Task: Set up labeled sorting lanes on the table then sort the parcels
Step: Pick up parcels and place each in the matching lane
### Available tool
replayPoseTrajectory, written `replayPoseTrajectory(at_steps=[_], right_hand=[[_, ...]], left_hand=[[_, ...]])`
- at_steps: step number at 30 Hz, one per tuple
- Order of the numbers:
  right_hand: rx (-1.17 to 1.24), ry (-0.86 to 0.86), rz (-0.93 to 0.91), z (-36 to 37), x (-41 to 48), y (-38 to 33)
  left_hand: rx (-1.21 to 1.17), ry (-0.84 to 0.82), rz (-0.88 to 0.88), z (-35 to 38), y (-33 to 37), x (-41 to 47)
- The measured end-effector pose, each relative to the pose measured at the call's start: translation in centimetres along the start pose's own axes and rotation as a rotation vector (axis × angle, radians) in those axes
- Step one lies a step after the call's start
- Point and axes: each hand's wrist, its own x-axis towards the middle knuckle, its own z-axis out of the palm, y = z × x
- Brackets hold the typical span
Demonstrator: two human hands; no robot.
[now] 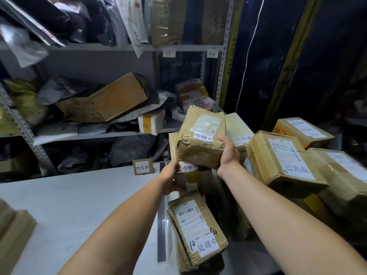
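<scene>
Two big things fill the room behind: a grey metal shelf rack (95,47) on the left, crammed with grey bags and cardboard boxes, and a dark wall (327,56) with yellow strips on the right. In front of them a white table (69,205) runs across the view. Its right part carries a heap of brown parcels, the biggest (282,161) tilted and bearing a white label reading 已完成. A plain brown box (14,235) sits at the table's near left corner.

In the middle a raised parcel (200,139) labelled 处理中 is gripped at its right end by the right hand (228,151), thumb on top. Just below, the left hand (170,179) grips a smaller parcel (188,175) marked 待处理; whether these two parcels touch is unclear. Nearer, a flat parcel (196,229) marked 处理中 lies by the heap.

A long grey strip (162,225) lies on the table beside the flat parcel. A small card sign (143,166) reading 待处理 stands at the far edge. Paper tags 55 (168,53) and 56 (212,54) hang from a shelf.
</scene>
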Motion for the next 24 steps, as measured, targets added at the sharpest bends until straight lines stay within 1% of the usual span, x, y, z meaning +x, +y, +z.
replayPoseTrajectory(at_steps=[5, 9, 16, 19, 24], right_hand=[[0.005, -0.033, -0.012, 0.4, -0.5, -0.3], [0.008, -0.054, -0.012, 1.4, -1.2, -0.4], [0.045, -0.06, 0.004, 3.7, -2.1, 1.0], [0.04, -0.085, 0.052, 5.2, -2.5, 2.7], [0.048, -0.028, 0.086, 7.6, -3.9, 5.7]], left_hand=[[-0.036, 0.085, 0.007, -1.4, 1.2, -0.7], [-0.016, 0.129, 0.044, -3.3, 2.1, -1.8], [-0.071, 0.276, 0.026, -9.9, 2.4, -3.9], [-0.083, 0.292, 0.011, -12.2, 1.8, -4.6], [-0.074, 0.287, -0.028, -16.2, 0.6, -5.6]])
